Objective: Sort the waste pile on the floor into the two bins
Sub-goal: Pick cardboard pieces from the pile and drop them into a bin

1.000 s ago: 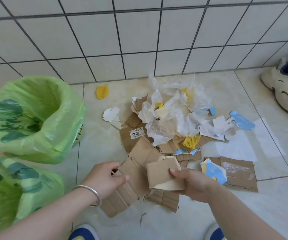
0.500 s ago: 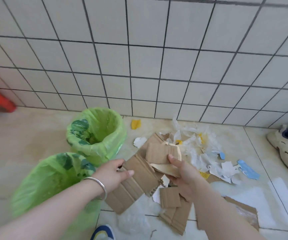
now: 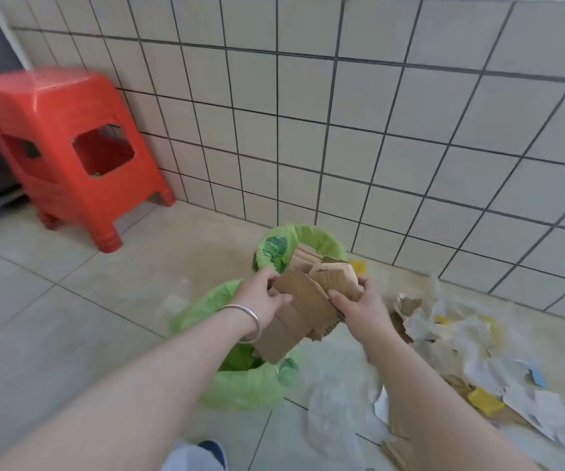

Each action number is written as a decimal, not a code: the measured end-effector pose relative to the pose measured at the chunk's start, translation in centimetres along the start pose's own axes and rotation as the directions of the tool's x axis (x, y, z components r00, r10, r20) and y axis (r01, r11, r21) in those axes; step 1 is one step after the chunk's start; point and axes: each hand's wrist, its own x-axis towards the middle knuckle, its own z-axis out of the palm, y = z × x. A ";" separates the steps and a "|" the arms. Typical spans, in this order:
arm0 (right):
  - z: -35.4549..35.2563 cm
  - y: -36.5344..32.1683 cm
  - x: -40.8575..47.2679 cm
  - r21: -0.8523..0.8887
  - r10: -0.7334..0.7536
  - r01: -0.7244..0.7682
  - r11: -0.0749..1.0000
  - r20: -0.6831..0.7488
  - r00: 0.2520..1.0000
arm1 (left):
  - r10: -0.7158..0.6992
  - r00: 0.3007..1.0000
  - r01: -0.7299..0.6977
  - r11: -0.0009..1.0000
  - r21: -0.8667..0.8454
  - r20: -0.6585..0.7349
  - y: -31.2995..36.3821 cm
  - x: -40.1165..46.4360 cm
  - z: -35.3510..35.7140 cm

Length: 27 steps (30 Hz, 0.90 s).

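Note:
Both my hands hold a stack of brown cardboard pieces (image 3: 303,297) in the air between the two green-lined bins. My left hand (image 3: 262,297), with a silver bangle on its wrist, grips the stack's left edge. My right hand (image 3: 359,309) grips its right side. The far bin (image 3: 328,239) stands by the wall and the cardboard's top end reaches over its mouth. The near bin (image 3: 240,385) sits under the stack's lower end. The waste pile (image 3: 461,338) of white paper, plastic film, cardboard and yellow and blue scraps lies on the floor at the right.
A red plastic stool (image 3: 67,144) stands against the tiled wall at the left. Crumpled clear plastic film (image 3: 338,406) lies on the floor just right of the near bin. My shoe tip (image 3: 202,453) shows at the bottom edge.
Both hands lifted the cardboard pieces off the pile and carried them left and up to over the bins. My view swung left, bringing the red stool into sight.

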 end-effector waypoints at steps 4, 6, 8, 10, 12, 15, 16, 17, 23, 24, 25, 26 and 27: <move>3.0 -0.7 0.6 -0.015 -0.078 0.079 0.997 0.074 0.994 | -0.036 0.996 0.030 0.997 -0.070 -0.085 -2.0 1.9 -0.9; 5.4 -0.5 1.3 -0.122 -0.094 0.108 0.987 0.120 0.988 | -0.057 0.995 0.053 0.997 -0.053 -0.079 -3.9 3.3 -1.4; 7.9 0.3 1.9 -0.178 -0.071 0.092 0.980 0.125 0.990 | -0.087 0.994 0.088 0.996 0.007 -0.065 -6.0 4.7 -1.6; 10.4 1.6 2.6 -0.198 -0.044 0.071 0.978 0.138 0.989 | -0.131 0.990 0.134 0.989 0.064 -0.055 -7.9 5.7 -1.6; 12.6 2.7 3.4 -0.208 -0.016 0.048 0.977 0.149 0.989 | -0.163 0.985 0.166 0.983 0.076 -0.056 -9.5 6.7 -1.4; 14.7 3.9 4.6 -0.264 0.056 -0.015 0.965 0.146 0.988 | -0.206 0.978 0.208 0.971 0.115 -0.027 -11.4 8.4 -0.7; 15.1 4.2 4.9 -0.287 0.084 -0.039 0.957 0.149 0.985 | -0.223 0.975 0.222 0.965 0.139 -0.007 -11.8 8.7 -0.2; 15.4 4.5 5.2 -0.307 0.109 -0.058 0.950 0.152 0.982 | -0.236 0.972 0.230 0.958 0.172 0.015 -12.2 9.1 0.2; 15.6 5.8 5.9 -0.461 0.231 -0.115 0.880 0.203 0.951 | -0.277 0.950 0.208 0.904 0.375 0.142 -13.4 10.6 2.0; 15.5 6.0 5.9 -0.491 0.242 -0.107 0.865 0.220 0.945 | -0.272 0.949 0.190 0.898 0.396 0.161 -13.4 10.7 2.2; 15.5 6.1 5.9 -0.512 0.242 -0.095 0.854 0.228 0.943 | -0.267 0.948 0.175 0.892 0.416 0.175 -13.3 10.8 2.3; 15.4 6.0 5.8 -0.528 0.235 -0.083 0.845 0.227 0.945 | -0.262 0.947 0.160 0.887 0.434 0.186 -13.2 10.8 2.5; 15.3 5.9 5.6 -0.541 0.219 -0.068 0.839 0.220 0.951 | -0.252 0.949 0.146 0.884 0.444 0.190 -13.0 10.8 2.7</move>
